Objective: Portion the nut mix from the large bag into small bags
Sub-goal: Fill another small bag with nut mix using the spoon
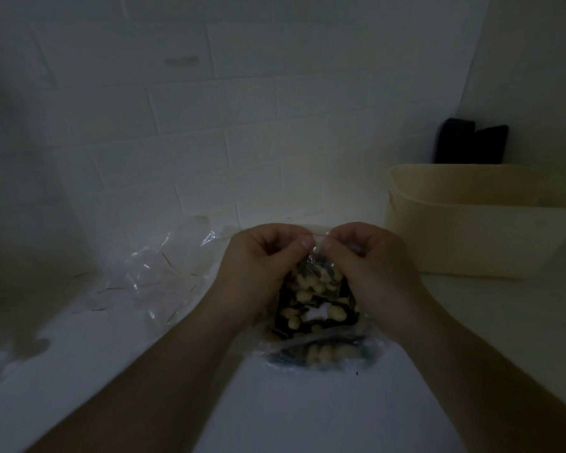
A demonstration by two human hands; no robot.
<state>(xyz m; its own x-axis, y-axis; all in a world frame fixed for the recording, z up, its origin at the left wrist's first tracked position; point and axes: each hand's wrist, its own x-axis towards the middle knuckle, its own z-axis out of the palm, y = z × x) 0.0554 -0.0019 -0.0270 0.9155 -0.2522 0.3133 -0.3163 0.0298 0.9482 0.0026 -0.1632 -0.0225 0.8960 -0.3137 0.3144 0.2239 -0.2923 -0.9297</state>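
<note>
Head view: left hand (258,256) and right hand (366,256) each pinch small bag (314,299) top.

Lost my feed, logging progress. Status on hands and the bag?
Left hand and right hand both pinching top edge of small bag, nuts inside. Second filled bag lying below. Cream bin off right, nothing in the way.

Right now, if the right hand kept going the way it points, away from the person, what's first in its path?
Probably the tiled wall. The right hand pinches the small bag top alongside the left hand. The cream bin sits off to its right, likely outside that line; depth is unclear.
</note>
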